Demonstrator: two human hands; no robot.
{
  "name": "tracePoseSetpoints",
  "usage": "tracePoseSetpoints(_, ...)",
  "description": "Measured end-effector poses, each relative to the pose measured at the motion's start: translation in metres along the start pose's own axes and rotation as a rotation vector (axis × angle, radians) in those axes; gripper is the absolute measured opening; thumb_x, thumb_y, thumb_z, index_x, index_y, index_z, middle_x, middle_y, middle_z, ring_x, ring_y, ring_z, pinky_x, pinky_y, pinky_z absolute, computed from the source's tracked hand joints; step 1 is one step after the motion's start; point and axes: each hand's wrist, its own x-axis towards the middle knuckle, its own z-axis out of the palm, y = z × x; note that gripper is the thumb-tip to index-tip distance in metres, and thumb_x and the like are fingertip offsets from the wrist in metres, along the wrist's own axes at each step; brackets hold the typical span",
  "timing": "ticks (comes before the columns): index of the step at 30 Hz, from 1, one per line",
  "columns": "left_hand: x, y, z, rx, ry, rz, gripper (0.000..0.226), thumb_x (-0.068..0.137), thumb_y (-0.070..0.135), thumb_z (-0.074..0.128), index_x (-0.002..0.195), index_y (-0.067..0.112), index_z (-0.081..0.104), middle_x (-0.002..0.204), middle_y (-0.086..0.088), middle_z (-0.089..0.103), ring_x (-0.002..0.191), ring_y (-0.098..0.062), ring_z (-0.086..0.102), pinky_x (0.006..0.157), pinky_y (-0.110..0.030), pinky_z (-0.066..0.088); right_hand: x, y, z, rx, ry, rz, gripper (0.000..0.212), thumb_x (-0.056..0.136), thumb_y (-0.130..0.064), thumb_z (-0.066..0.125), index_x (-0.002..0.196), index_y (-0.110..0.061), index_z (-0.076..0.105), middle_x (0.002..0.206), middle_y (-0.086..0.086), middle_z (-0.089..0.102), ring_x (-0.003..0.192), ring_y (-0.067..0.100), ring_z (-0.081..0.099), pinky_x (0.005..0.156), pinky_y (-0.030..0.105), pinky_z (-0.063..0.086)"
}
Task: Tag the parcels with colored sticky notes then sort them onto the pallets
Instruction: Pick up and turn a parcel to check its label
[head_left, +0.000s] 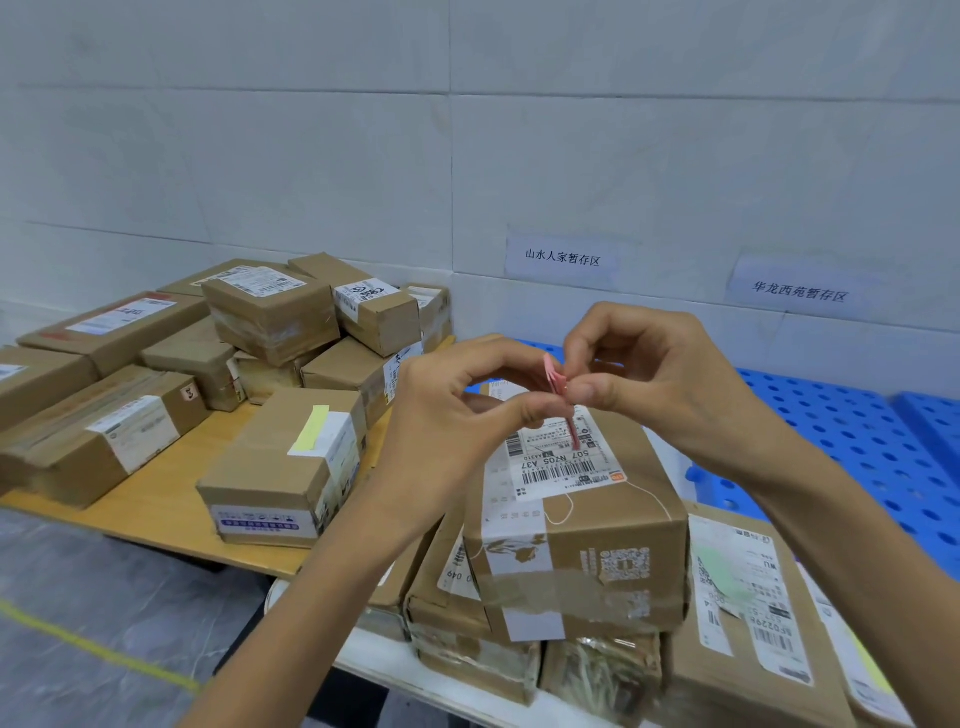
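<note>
Thumb and forefinger of the left hand (467, 415) and of the right hand (654, 379) meet tip to tip and pinch a thin pad of pink sticky notes (557, 378), its leaves fanned at the top and a narrow strip hanging below; the other fingers are curled loosely. The pad is held just above a brown cardboard parcel (582, 525), wrapped in glossy clear tape, whose white label reads "507 N705 A37" over a barcode. It tops a stack on a white bench (384, 662), beside a flat parcel with a pale green note (719, 571). To the left, a wooden board (150, 512) carries a heap of boxes, the nearest with a yellow note (311, 428). Behind lies a perforated blue pallet (857, 441). Paper signs on the tiled wall read "山水人家暂存区" (562, 257) and "华龙西苑暂存区" (800, 292).
</note>
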Motion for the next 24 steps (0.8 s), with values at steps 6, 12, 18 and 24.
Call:
tracePoseSetpoints(6, 0.000, 0.005, 0.002, -0.032, -0.011, -0.018, 0.016, 0.071, 0.022, 0.076, 0.085, 0.015, 0.072, 0.080, 0.006, 0.070, 0.074, -0.017, 0.070, 0.065, -0.027, 0.059, -0.002, -0.002, 0.000, 0.035, 0.013, -0.014, 0.007, 0.074, -0.015, 0.071, 0.072, -0.019, 0.065, 0.070, -0.001, 0.063, 0.068, 0.011, 0.059, 0.069, 0.018, 0.049)
tracePoseSetpoints(12, -0.001, 0.007, 0.002, -0.044, -0.014, -0.024, 0.016, 0.070, 0.022, 0.075, 0.084, 0.017, 0.071, 0.080, 0.006, 0.071, 0.075, -0.018, 0.071, 0.064, -0.029, 0.059, -0.004, -0.002, 0.001, 0.022, 0.009, -0.040, 0.013, 0.076, -0.014, 0.075, 0.072, -0.023, 0.067, 0.072, -0.003, 0.064, 0.073, 0.016, 0.062, 0.073, 0.025, 0.053)
tracePoseSetpoints(18, -0.001, 0.010, 0.001, -0.062, -0.019, -0.039, 0.015, 0.070, 0.020, 0.074, 0.085, 0.014, 0.072, 0.081, 0.004, 0.072, 0.076, -0.017, 0.071, 0.065, -0.028, 0.059, -0.004, -0.002, 0.001, 0.016, 0.024, -0.045, 0.006, 0.077, -0.016, 0.071, 0.074, -0.021, 0.068, 0.073, -0.002, 0.065, 0.074, 0.018, 0.062, 0.074, 0.028, 0.054)
tracePoseSetpoints(24, -0.002, 0.011, 0.000, -0.039, -0.026, -0.028, 0.013, 0.071, 0.019, 0.074, 0.083, 0.016, 0.072, 0.079, 0.006, 0.071, 0.075, -0.017, 0.070, 0.065, -0.029, 0.059, -0.008, -0.001, 0.002, -0.016, 0.027, -0.040, 0.005, 0.078, -0.024, 0.073, 0.076, -0.023, 0.068, 0.075, 0.000, 0.064, 0.076, 0.031, 0.061, 0.076, 0.045, 0.053)
